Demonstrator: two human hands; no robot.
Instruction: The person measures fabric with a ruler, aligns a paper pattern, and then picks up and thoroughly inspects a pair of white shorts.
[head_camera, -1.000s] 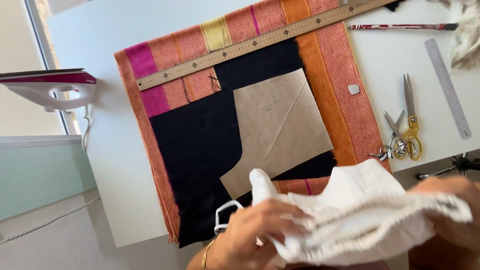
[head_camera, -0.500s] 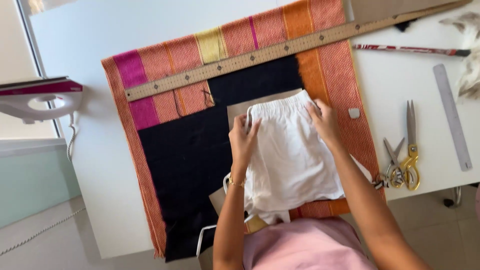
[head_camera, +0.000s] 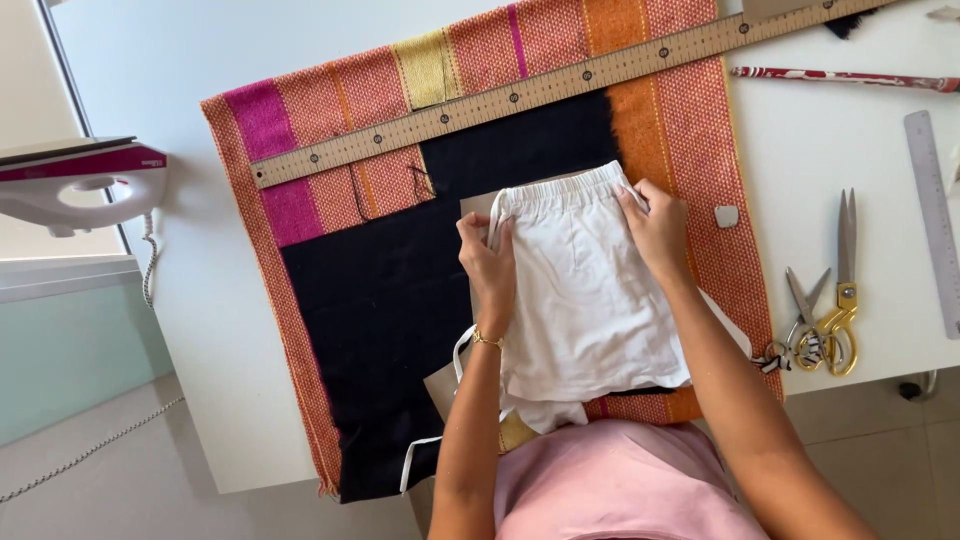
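White shorts with an elastic waistband (head_camera: 590, 290) lie flat on a brown paper pattern piece (head_camera: 476, 205), which rests on black fabric (head_camera: 390, 300) over a striped orange and pink cloth (head_camera: 690, 130). My left hand (head_camera: 487, 262) pinches the waistband's left corner near the white drawstring. My right hand (head_camera: 657, 228) grips the waistband's right corner. Both hands press the garment down against the table.
A long wooden ruler (head_camera: 560, 85) crosses the cloth diagonally. Gold-handled scissors (head_camera: 838, 300) and smaller snips (head_camera: 800, 325) lie to the right, with a metal ruler (head_camera: 932, 215) beyond them. A white and magenta iron (head_camera: 85, 185) sits at the left. The white table's (head_camera: 200, 330) edge is near.
The shorts went from bunched in my hands near my body to spread flat over the paper pattern. My hands have stayed at the waistband corners for the last half second.
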